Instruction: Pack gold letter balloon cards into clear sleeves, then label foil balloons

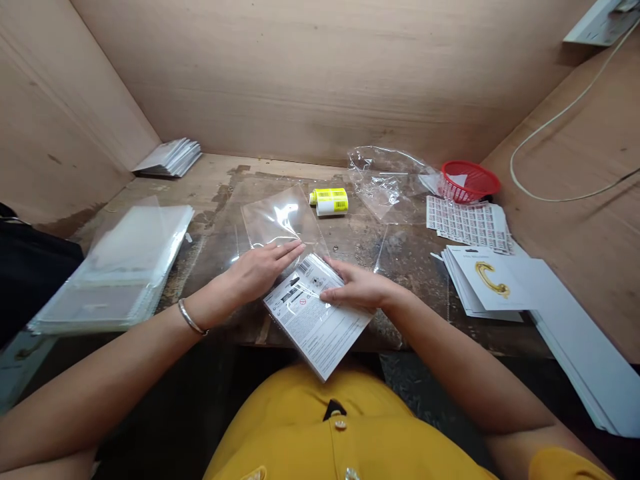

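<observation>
My right hand grips a stack of printed white cards in clear sleeves, its thumb lying across the top face. The stack is tilted over the table's front edge, with small print and a barcode facing up. Fingers extended, my left hand rests at the stack's upper left side, on or just above a clear plastic bag that lies flat. What its fingertips touch is hard to tell. Just behind the hands sits a roll of yellow barcode labels.
Clear sleeves are piled at left, with white cards behind. At right are a red basket, label sheets, and cards showing a gold balloon over long white cards. Crumpled plastic lies at the back.
</observation>
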Motion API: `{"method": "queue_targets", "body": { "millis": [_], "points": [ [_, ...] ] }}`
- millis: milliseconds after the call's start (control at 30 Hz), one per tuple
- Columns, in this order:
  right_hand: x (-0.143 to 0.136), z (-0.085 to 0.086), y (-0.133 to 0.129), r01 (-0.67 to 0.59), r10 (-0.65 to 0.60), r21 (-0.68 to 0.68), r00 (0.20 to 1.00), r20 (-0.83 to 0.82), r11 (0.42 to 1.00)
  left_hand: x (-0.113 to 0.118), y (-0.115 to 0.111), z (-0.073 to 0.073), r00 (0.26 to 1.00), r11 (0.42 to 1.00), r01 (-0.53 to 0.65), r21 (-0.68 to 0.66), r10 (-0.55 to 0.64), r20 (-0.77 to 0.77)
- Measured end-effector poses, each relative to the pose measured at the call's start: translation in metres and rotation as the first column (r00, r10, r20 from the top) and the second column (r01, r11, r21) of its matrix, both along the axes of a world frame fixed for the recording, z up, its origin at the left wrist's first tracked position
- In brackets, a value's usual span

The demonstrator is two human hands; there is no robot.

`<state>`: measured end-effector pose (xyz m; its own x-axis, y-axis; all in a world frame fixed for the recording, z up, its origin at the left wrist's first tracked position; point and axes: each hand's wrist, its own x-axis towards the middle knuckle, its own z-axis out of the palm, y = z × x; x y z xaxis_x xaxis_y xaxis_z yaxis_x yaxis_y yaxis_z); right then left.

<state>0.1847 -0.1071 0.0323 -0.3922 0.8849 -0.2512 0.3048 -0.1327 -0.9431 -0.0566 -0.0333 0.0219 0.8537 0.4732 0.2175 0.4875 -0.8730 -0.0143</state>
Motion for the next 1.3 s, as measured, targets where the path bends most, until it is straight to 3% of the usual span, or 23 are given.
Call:
{"method": "queue_targets", "body": {
  "millis": [100, 167, 267, 400, 467, 533, 567, 600, 667, 700, 733, 767, 833, 867, 1000, 1067, 1167, 1233, 1300],
  "points": [
    [0.001, -0.004, 0.007, -0.036, 0.028, -0.121, 0.997, -0.068, 0.992, -0.001, -0.004, 0.006, 0.995, 0.994, 0.081, 0.071, -0.077, -0.06],
    [0.001, -0.004, 0.01, -0.038, 0.026, -0.122, 0.994, -0.105, 0.992, -0.004, -0.007, 0.012, 0.984, 0.983, 0.149, 0.105, -0.138, -0.111],
    [0.002, 0.0, 0.008, -0.025, 0.017, -0.062, 0.991, -0.129, 0.998, -0.011, -0.009, 0.018, 0.965, 0.961, 0.251, 0.118, -0.239, -0.106],
    [0.002, 0.01, -0.005, 0.046, -0.037, 0.098, 0.995, -0.097, 0.994, -0.023, -0.009, 0.019, 0.963, 0.957, 0.252, 0.141, -0.262, 0.063],
    [0.0, 0.014, -0.014, 0.104, -0.089, 0.168, 0.992, -0.094, 0.98, -0.024, -0.009, 0.016, 0.95, 0.982, 0.143, 0.126, -0.172, 0.261],
    [-0.002, 0.017, -0.022, 0.158, -0.138, 0.175, 0.983, -0.125, 0.972, -0.021, -0.009, 0.012, 0.844, 0.995, -0.075, -0.071, 0.101, 0.527],
    [-0.003, 0.018, -0.025, 0.177, -0.155, 0.165, 0.978, -0.139, 0.97, -0.017, -0.011, 0.009, 0.732, 0.949, -0.152, -0.277, 0.296, 0.614],
    [-0.004, 0.018, -0.028, 0.188, -0.166, 0.159, 0.976, -0.144, 0.969, -0.013, -0.013, 0.007, 0.6, 0.841, -0.155, -0.518, 0.497, 0.627],
    [-0.005, 0.02, -0.031, 0.198, -0.176, 0.173, 0.975, -0.136, 0.965, -0.003, -0.02, 0.004, 0.393, 0.501, 0.06, -0.863, 0.783, 0.482],
    [-0.005, 0.02, -0.033, 0.202, -0.18, 0.186, 0.975, -0.133, 0.961, 0.001, -0.025, 0.003, 0.328, 0.356, 0.206, -0.912, 0.853, 0.407],
    [-0.005, 0.02, -0.034, 0.209, -0.185, 0.198, 0.974, -0.132, 0.958, 0.005, -0.03, 0.003, 0.267, 0.277, 0.328, -0.903, 0.89, 0.37],
    [-0.005, 0.021, -0.035, 0.217, -0.191, 0.204, 0.972, -0.139, 0.955, 0.008, -0.035, 0.003, 0.198, 0.27, 0.41, -0.871, 0.906, 0.374],
    [-0.004, 0.021, -0.036, 0.229, -0.199, 0.199, 0.966, -0.164, 0.953, 0.008, -0.043, 0.003, 0.078, 0.347, 0.479, -0.806, 0.898, 0.433],
    [-0.004, 0.022, -0.037, 0.234, -0.201, 0.193, 0.964, -0.175, 0.953, 0.007, -0.046, 0.003, 0.056, 0.361, 0.498, -0.789, 0.894, 0.444],
    [-0.008, 0.025, -0.04, 0.248, -0.21, 0.175, 0.955, -0.212, 0.953, -0.002, -0.047, 0.0, 0.096, 0.255, 0.572, -0.78, 0.923, 0.373],
    [-0.01, 0.027, -0.041, 0.251, -0.21, 0.178, 0.952, -0.221, 0.951, -0.004, -0.046, -0.004, 0.111, 0.279, 0.532, -0.799, 0.913, 0.393],
    [-0.011, 0.027, -0.041, 0.268, -0.224, 0.184, 0.948, -0.227, 0.946, -0.002, -0.054, -0.011, 0.124, 0.406, 0.388, -0.827, 0.866, 0.484],
    [-0.01, 0.025, -0.041, 0.277, -0.236, 0.174, 0.946, -0.222, 0.945, 0.001, -0.064, -0.013, 0.156, 0.555, 0.213, -0.804, 0.793, 0.589],
    [-0.008, 0.024, -0.041, 0.278, -0.242, 0.159, 0.947, -0.212, 0.947, 0.001, -0.073, -0.014, 0.249, 0.695, 0.012, -0.719, 0.694, 0.675]
  ]
}}
